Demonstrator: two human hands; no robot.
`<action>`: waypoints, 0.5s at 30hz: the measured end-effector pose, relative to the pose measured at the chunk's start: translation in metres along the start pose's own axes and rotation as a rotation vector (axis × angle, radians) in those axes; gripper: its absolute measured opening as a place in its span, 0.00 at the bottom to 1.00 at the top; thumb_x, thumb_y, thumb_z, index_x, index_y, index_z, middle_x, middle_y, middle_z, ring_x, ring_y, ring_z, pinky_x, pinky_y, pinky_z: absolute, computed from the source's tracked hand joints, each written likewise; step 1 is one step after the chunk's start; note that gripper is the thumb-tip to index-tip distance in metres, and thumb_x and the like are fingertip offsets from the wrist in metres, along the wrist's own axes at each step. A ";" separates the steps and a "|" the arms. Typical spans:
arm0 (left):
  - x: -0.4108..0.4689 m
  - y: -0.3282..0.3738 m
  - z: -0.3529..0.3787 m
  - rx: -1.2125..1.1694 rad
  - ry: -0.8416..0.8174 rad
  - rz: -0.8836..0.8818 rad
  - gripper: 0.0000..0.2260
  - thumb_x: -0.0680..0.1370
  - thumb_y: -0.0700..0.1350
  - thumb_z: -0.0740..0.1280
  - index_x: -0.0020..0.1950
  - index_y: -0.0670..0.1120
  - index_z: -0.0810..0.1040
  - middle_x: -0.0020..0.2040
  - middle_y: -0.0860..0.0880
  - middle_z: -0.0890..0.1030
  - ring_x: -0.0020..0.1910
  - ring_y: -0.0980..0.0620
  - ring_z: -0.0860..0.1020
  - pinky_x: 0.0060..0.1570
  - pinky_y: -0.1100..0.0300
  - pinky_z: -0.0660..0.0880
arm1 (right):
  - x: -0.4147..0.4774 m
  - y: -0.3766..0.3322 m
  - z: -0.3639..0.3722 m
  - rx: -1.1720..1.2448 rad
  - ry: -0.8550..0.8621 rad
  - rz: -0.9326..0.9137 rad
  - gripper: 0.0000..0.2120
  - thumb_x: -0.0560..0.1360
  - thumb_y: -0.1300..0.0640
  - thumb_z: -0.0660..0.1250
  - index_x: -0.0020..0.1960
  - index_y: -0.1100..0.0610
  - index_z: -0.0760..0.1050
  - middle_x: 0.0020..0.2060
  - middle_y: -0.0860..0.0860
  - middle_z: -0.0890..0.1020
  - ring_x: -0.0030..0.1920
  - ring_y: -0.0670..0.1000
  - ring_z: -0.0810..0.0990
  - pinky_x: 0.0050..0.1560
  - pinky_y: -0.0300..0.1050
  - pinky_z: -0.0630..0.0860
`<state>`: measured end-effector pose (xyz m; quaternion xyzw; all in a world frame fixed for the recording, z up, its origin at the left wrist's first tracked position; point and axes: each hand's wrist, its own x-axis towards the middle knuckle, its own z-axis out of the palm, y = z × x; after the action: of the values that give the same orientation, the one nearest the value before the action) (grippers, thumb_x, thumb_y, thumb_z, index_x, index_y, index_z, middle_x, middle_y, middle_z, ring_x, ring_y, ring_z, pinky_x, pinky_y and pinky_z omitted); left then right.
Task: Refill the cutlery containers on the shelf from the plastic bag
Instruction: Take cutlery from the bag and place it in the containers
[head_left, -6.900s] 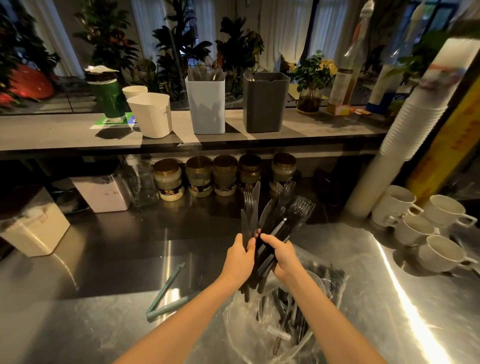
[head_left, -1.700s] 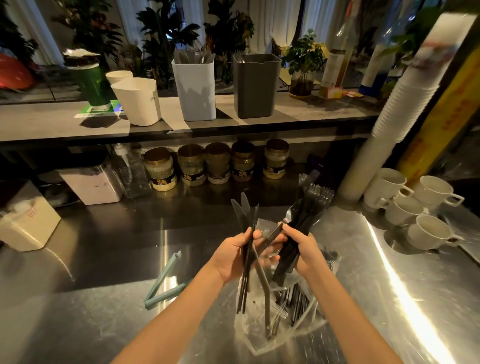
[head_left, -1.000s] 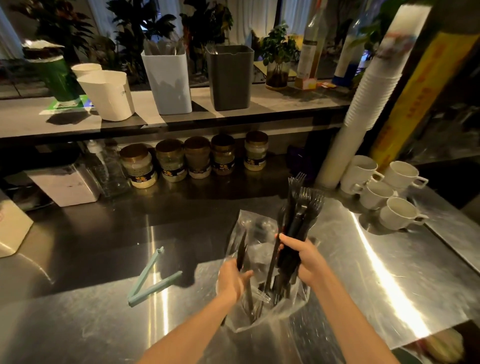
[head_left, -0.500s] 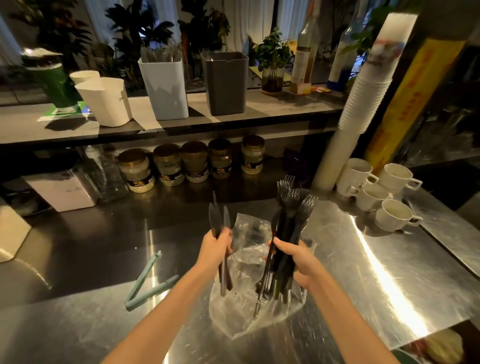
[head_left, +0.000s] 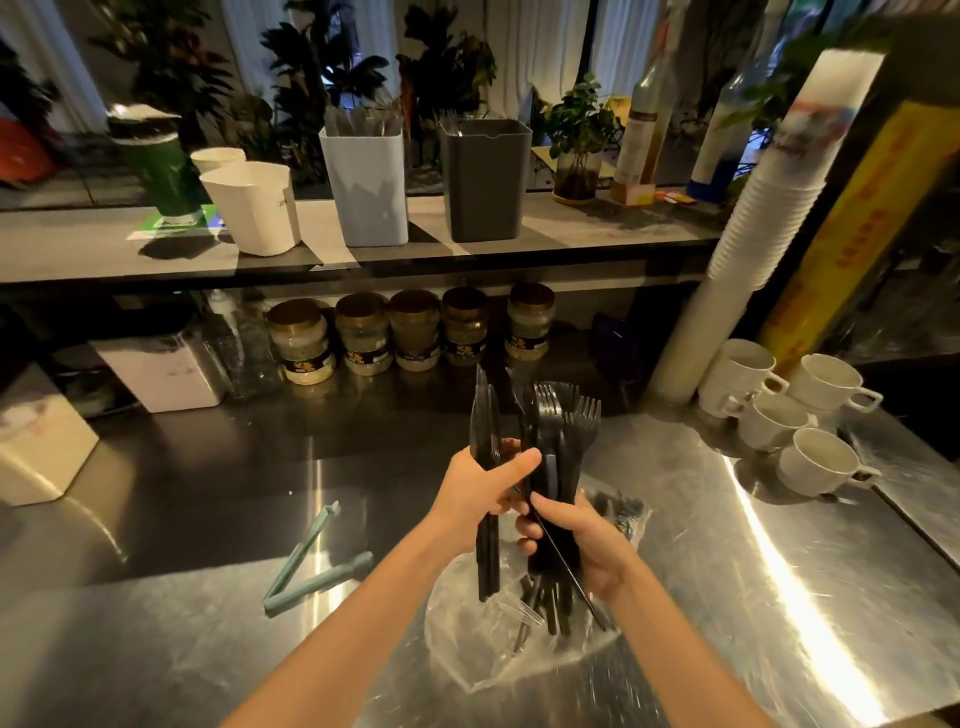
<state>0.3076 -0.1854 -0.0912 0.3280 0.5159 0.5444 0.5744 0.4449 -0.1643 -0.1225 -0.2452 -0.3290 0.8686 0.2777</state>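
A clear plastic bag (head_left: 460, 652) lies crumpled on the steel counter (head_left: 779, 597). Above the bag, the left hand (head_left: 475, 496) grips black knives (head_left: 480, 426) and the right hand (head_left: 582, 535) clasps black forks (head_left: 566, 415). A teal clip (head_left: 311, 566) lies left of the bag, with white mugs (head_left: 810, 457) to the right. Beyond the bag stand jars (head_left: 410, 332), then the shelf (head_left: 597, 228) with a pale blue container (head_left: 366, 192) and a dark grey container (head_left: 483, 182).

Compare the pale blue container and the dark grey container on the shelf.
The pale blue container stands left of the dark grey container. In the pale blue container cutlery rises well above the rim; in the dark grey container, barely. Both stand upright, open-topped, on the shelf.
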 end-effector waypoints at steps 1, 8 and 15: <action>0.000 0.001 0.000 -0.005 0.004 0.014 0.03 0.75 0.38 0.69 0.47 0.41 0.75 0.26 0.51 0.77 0.20 0.57 0.72 0.22 0.66 0.68 | 0.000 0.000 -0.002 0.035 -0.015 0.010 0.18 0.65 0.62 0.76 0.51 0.65 0.73 0.36 0.56 0.76 0.32 0.49 0.76 0.33 0.43 0.77; 0.009 0.006 -0.014 0.094 0.078 0.071 0.03 0.74 0.40 0.70 0.46 0.42 0.77 0.32 0.47 0.77 0.22 0.56 0.73 0.24 0.65 0.71 | 0.003 0.000 -0.008 0.028 -0.067 0.061 0.32 0.59 0.60 0.81 0.60 0.67 0.76 0.47 0.62 0.82 0.40 0.54 0.84 0.38 0.46 0.81; 0.013 0.016 -0.024 0.252 -0.013 0.290 0.05 0.74 0.34 0.69 0.44 0.42 0.75 0.30 0.52 0.76 0.26 0.57 0.75 0.27 0.63 0.74 | 0.002 0.003 -0.001 0.062 -0.157 0.045 0.23 0.62 0.58 0.79 0.56 0.62 0.81 0.55 0.58 0.82 0.49 0.54 0.84 0.44 0.47 0.81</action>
<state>0.2782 -0.1747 -0.0852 0.4718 0.5237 0.5503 0.4475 0.4435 -0.1644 -0.1254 -0.1750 -0.3170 0.9010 0.2389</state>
